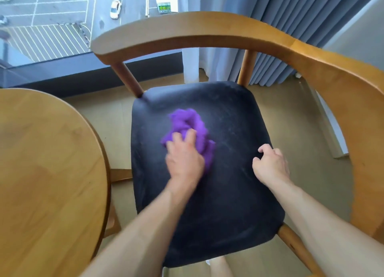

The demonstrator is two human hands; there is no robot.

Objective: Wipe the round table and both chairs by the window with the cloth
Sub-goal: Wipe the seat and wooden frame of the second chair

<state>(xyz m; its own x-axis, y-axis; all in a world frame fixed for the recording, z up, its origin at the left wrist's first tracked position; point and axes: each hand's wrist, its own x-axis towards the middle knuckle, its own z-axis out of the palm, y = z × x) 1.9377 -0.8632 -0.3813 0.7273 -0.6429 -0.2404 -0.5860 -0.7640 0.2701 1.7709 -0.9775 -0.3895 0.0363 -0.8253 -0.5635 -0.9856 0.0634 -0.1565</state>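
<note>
A crumpled purple cloth (192,124) lies on the black padded seat (228,193) of a wooden armchair, left of the seat's middle. My left hand (184,158) lies on top of the cloth and presses it onto the seat; the hand is motion-blurred. My right hand (270,164) is over the right side of the seat with its fingers loosely curled, holding nothing. The chair's curved wooden backrest and armrest (207,27) wrap round the far and right sides. The round wooden table (45,172) stands at the left, close to the chair.
A window (52,16) at the top left looks down on a car park. Grey-blue curtains (280,10) hang behind the chair at the right. Light flooring (291,114) shows around the chair.
</note>
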